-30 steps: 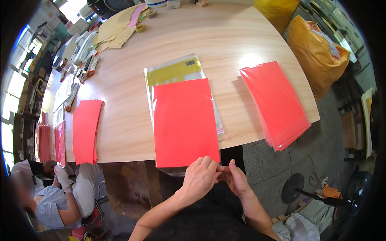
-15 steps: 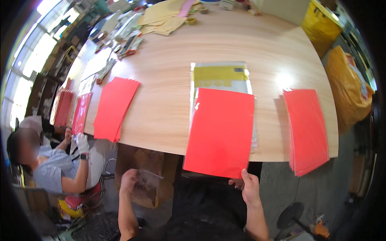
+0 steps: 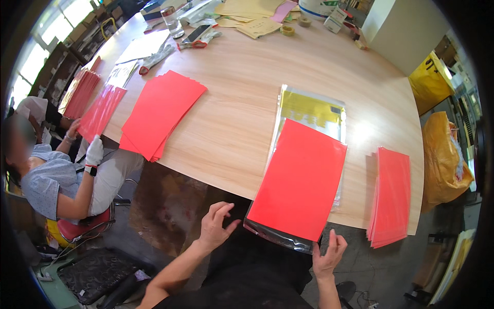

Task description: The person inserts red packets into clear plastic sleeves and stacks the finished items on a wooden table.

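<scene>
A red sheet (image 3: pixel 303 180) in a clear plastic sleeve (image 3: pixel 278 237) lies over the table's near edge, the sleeve's bare end sticking out toward me. Under it is a pile of clear sleeves with a gold-yellow band (image 3: pixel 309 105). To the left of the sleeve's near end, my left hand (image 3: pixel 216 226) is in the air with curled, parted fingers and nothing visible in them. At the sleeve's near right corner is my right hand (image 3: pixel 328 255), thumb and fingers apart; the thumb is close to the corner, and whether it touches I cannot tell.
Loose red sheets (image 3: pixel 162 113) lie fanned on the left; a stack of sleeved red sheets (image 3: pixel 392 198) overhangs the edge on the right. At far left a seated co-worker (image 3: pixel 72 180) handles a sleeved red sheet (image 3: pixel 100 116). Gloves, a phone (image 3: pixel 198 33) and a glass (image 3: pixel 172 23) stand farther back.
My left hand has moved right toward the sleeve, and the clear film strip near it is no longer seen. My right hand has loosened from the corner. The view has shifted.
</scene>
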Tool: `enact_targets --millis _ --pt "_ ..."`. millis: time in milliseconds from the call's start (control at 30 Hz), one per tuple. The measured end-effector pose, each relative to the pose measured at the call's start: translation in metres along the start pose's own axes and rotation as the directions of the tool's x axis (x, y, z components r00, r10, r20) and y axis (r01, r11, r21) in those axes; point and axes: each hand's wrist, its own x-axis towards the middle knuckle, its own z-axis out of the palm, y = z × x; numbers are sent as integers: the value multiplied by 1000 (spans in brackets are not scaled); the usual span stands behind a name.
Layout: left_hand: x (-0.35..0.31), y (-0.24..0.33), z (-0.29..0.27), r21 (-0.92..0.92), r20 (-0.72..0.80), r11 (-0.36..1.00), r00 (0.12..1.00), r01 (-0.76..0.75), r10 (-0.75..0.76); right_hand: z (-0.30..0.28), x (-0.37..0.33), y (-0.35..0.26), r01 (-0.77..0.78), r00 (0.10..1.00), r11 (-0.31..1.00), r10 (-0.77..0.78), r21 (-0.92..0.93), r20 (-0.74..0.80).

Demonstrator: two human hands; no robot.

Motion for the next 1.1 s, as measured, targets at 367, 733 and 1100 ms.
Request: enact_targets --millis 367,733,1100 --pt "25 18 8 -486 285 838 952 248 -116 -6 22 -35 5 1000 940 -8 341 8" --pt "-25 68 100 -601 768 -89 545 794 -336 31 18 -53 -572 649 -166 508 803 567" --pt "-5 -6 27 -709 163 381 663 594 -730 18 17 -30 -659 681 -54 380 750 626"
